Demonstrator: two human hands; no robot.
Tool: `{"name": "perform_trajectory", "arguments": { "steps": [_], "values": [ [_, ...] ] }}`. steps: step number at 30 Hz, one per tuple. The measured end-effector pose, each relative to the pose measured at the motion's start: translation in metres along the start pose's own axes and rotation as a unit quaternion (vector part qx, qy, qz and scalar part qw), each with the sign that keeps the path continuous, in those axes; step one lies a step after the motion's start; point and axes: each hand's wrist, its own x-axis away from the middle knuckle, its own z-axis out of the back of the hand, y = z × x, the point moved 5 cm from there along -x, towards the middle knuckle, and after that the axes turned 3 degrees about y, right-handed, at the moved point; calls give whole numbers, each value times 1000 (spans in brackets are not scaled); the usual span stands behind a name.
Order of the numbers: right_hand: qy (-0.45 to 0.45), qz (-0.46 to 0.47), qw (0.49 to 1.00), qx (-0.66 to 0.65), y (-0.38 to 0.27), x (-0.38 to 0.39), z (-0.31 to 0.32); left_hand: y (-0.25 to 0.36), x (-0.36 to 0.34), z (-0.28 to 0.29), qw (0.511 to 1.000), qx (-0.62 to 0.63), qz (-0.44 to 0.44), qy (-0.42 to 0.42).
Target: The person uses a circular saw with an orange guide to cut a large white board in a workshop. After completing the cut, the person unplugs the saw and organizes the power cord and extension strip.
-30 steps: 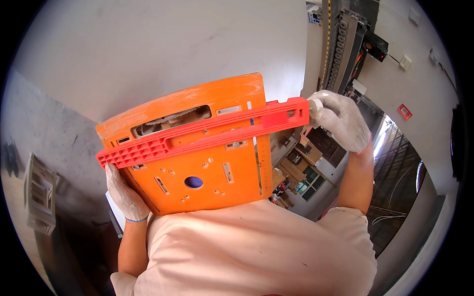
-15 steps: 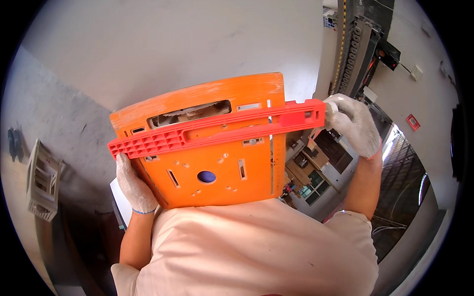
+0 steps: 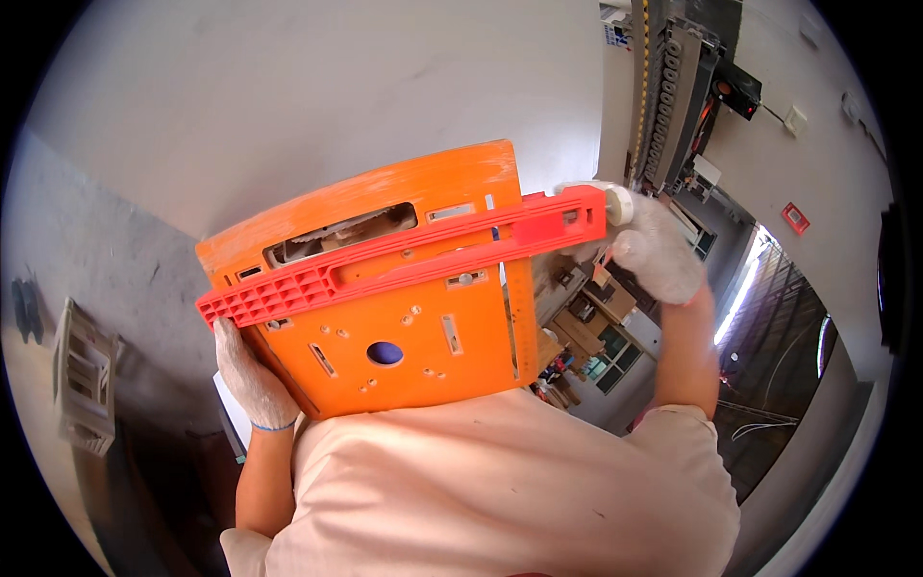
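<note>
I hold a flat orange plastic panel (image 3: 423, 317) with slots, small holes and a round blue-looking hole, raised in front of my chest. A red ribbed plastic bar (image 3: 404, 264) lies across its face, running from lower left to upper right. My left hand (image 3: 252, 380), in a white glove, grips the panel's lower left edge under the bar's end. My right hand (image 3: 649, 245), also gloved, grips the bar's right end beside the panel's right edge.
A pale wall or ceiling fills the upper view. A grey machine with cables and a row of rollers (image 3: 687, 87) stands at the upper right. A pale slatted crate (image 3: 85, 385) sits at the far left. My light shirt (image 3: 500, 490) covers the lower middle.
The panel and bar have swung a little to the right and tilted further, and both hands moved with them. My grips are unchanged.
</note>
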Motion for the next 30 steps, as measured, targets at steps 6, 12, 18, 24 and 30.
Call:
{"name": "perform_trajectory", "arguments": {
  "steps": [6, 12, 18, 24, 30],
  "values": [
    [64, 84, 949, -298, 27, -7, -67, -1, -1, 2, 1000, 1, -7, 0],
    [135, 111, 900, -400, 31, -9, -92, 3, 1, -8, 997, 50, 12, -62],
    [173, 86, 868, -458, 20, -8, -114, -3, -2, 7, 1000, 15, 3, -5],
    [234, 66, 862, -445, 29, -1, -128, 6, -1, 14, 999, -3, -36, 9],
    [245, 71, 872, -418, 21, -3, -121, 6, 0, -1, 996, -53, -59, -27]
  ]
}}
